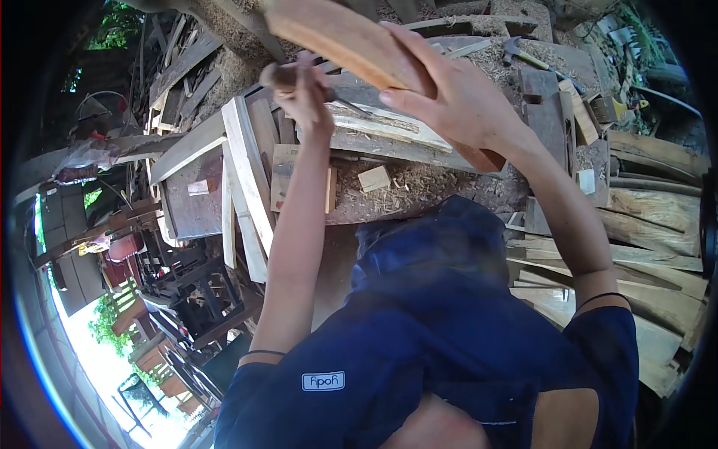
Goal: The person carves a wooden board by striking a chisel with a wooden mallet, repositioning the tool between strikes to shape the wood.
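My left hand (303, 101), a little blurred, is closed around the wooden handle of a chisel (353, 107). The thin metal blade points right, towards a pale wooden piece (400, 129) with a rough cut strip along it. My right hand (467, 93) grips a thick, curved piece of wood (348, 45), raised above the bench and reaching over towards the chisel handle. Its fingers are partly hidden behind that wood. Under both hands lies the workbench (351, 213), scattered with shavings. A small wood block (374, 178) rests near its front edge.
A hammer (535, 58) lies at the back right, near a brush (602, 108). Long pale boards (250, 172) lean at the bench's left. Stacked planks (651, 217) fill the right side. Dark machinery or furniture (194, 284) stands at the lower left.
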Demonstrator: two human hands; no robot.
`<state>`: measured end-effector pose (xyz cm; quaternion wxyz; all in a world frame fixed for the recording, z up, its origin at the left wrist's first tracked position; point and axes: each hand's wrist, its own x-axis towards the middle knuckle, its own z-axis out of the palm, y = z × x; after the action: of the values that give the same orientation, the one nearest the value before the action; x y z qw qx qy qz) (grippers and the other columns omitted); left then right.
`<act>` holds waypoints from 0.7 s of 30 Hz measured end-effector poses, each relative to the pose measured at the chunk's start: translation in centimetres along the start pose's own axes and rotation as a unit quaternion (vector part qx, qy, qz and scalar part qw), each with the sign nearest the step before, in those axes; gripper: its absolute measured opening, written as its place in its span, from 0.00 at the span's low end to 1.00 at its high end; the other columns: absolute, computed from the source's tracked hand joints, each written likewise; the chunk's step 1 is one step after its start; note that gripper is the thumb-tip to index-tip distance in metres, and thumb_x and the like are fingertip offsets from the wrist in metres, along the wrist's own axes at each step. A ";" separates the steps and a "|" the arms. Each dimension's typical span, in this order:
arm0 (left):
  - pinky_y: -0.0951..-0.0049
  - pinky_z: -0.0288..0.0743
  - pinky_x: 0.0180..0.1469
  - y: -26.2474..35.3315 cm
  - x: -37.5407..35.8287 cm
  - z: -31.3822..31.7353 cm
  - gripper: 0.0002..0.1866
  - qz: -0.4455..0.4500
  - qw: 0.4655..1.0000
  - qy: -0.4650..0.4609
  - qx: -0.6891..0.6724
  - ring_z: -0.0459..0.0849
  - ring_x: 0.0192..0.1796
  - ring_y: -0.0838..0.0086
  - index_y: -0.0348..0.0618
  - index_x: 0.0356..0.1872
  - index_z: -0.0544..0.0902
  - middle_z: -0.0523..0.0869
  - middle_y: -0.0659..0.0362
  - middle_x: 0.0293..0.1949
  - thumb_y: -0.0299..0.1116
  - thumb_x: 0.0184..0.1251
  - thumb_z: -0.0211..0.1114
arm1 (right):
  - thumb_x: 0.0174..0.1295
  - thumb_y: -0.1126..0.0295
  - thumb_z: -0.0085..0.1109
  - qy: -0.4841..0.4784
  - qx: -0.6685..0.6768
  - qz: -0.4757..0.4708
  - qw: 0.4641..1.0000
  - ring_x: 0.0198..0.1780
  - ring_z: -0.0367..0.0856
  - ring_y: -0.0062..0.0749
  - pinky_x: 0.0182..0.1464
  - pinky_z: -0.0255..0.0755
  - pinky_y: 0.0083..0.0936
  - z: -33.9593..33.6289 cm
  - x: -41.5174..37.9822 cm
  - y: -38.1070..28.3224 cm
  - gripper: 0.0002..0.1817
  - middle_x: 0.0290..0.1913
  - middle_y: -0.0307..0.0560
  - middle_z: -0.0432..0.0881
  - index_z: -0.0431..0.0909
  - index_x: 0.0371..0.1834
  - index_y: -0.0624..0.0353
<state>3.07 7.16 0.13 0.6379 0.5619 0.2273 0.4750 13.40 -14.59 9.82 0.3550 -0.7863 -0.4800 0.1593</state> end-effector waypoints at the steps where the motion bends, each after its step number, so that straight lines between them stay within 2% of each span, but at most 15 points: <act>1: 0.76 0.73 0.21 -0.3 0.8 -1.1 0.11 -0.044 0.996 0.069 -0.038 0.75 0.17 0.79 0.46 0.34 0.74 0.78 0.66 0.17 0.35 0.65 0.71 | 0.59 0.41 0.59 0.003 0.018 0.030 0.999 0.47 0.86 0.58 0.50 0.78 0.45 0.2 -0.4 0.5 0.46 0.40 0.64 0.86 0.56 0.78 0.48; 2: 0.76 0.71 0.20 -0.6 1.7 -2.2 0.13 -0.088 0.984 0.137 -0.076 0.75 0.17 0.79 0.46 0.32 0.73 0.78 0.66 0.18 0.34 0.65 0.71 | 0.59 0.41 0.59 0.002 0.019 0.031 0.999 0.47 0.86 0.58 0.50 0.78 0.45 0.5 -0.9 0.9 0.46 0.40 0.64 0.86 0.56 0.78 0.48; 3: 0.76 0.70 0.20 -1.5 2.5 -3.7 0.15 -0.129 0.963 0.197 -0.132 0.73 0.17 0.79 0.46 0.30 0.70 0.76 0.65 0.18 0.33 0.65 0.71 | 0.60 0.42 0.61 -0.004 0.037 0.049 0.998 0.53 0.83 0.57 0.55 0.75 0.45 0.6 -1.3 1.2 0.45 0.49 0.63 0.83 0.57 0.78 0.48; 4: 0.74 0.69 0.20 -3.2 3.3 -5.7 0.15 -0.162 0.942 0.212 -0.205 0.71 0.18 0.78 0.46 0.30 0.69 0.74 0.64 0.18 0.32 0.65 0.71 | 0.61 0.43 0.62 -0.009 0.055 0.066 0.996 0.59 0.81 0.56 0.61 0.73 0.45 0.6 -1.5 1.5 0.45 0.58 0.63 0.80 0.58 0.78 0.48; 7: 0.74 0.69 0.21 -2.1 2.9 -5.3 0.15 -0.163 0.939 0.201 -0.225 0.70 0.18 0.78 0.46 0.30 0.69 0.73 0.62 0.18 0.30 0.66 0.70 | 0.61 0.42 0.62 -0.012 0.064 0.072 0.995 0.62 0.79 0.56 0.62 0.71 0.45 0.5 -2.3 1.6 0.45 0.61 0.63 0.78 0.58 0.77 0.51; 8: 0.73 0.68 0.21 -1.1 2.6 -3.9 0.15 -0.129 0.956 0.189 -0.181 0.70 0.18 0.78 0.46 0.30 0.69 0.73 0.62 0.18 0.30 0.66 0.70 | 0.61 0.42 0.62 -0.015 0.065 0.072 0.995 0.62 0.79 0.56 0.62 0.71 0.45 0.7 -2.4 1.9 0.45 0.61 0.63 0.78 0.58 0.77 0.51; 10: 0.72 0.69 0.22 1.2 2.1 -1.4 0.14 -0.079 0.976 0.151 -0.135 0.71 0.19 0.78 0.45 0.29 0.69 0.73 0.62 0.18 0.30 0.66 0.70 | 0.60 0.40 0.60 0.031 0.088 0.031 0.995 0.50 0.84 0.63 0.54 0.76 0.46 1.4 -2.1 2.5 0.46 0.48 0.67 0.84 0.57 0.77 0.51; 13: 0.74 0.68 0.21 1.9 1.5 0.3 0.15 -0.057 0.987 0.112 -0.099 0.72 0.18 0.78 0.44 0.30 0.70 0.74 0.61 0.18 0.32 0.66 0.71 | 0.60 0.40 0.60 0.032 0.093 0.029 0.995 0.49 0.84 0.63 0.53 0.76 0.46 1.7 -1.7 2.6 0.46 0.47 0.67 0.84 0.57 0.77 0.52; 15: 0.72 0.67 0.23 1.2 1.2 0.7 0.14 -0.051 0.997 0.053 -0.038 0.69 0.19 0.79 0.44 0.32 0.70 0.73 0.62 0.19 0.30 0.67 0.70 | 0.60 0.40 0.60 0.028 0.081 0.033 0.996 0.49 0.85 0.62 0.53 0.76 0.46 1.5 -1.7 2.3 0.46 0.46 0.67 0.84 0.58 0.77 0.53; 21: 0.74 0.65 0.21 0.8 0.5 1.5 0.13 -0.038 0.999 0.029 -0.023 0.69 0.18 0.79 0.42 0.30 0.72 0.73 0.62 0.18 0.29 0.67 0.70 | 0.60 0.40 0.60 0.019 0.079 0.028 0.996 0.48 0.85 0.61 0.53 0.76 0.44 2.0 -1.8 2.7 0.46 0.45 0.67 0.84 0.58 0.76 0.54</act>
<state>4.27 6.75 1.43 0.6613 0.5240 0.2558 0.4718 13.07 -16.16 6.32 0.4207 -0.7716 -0.4371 0.1913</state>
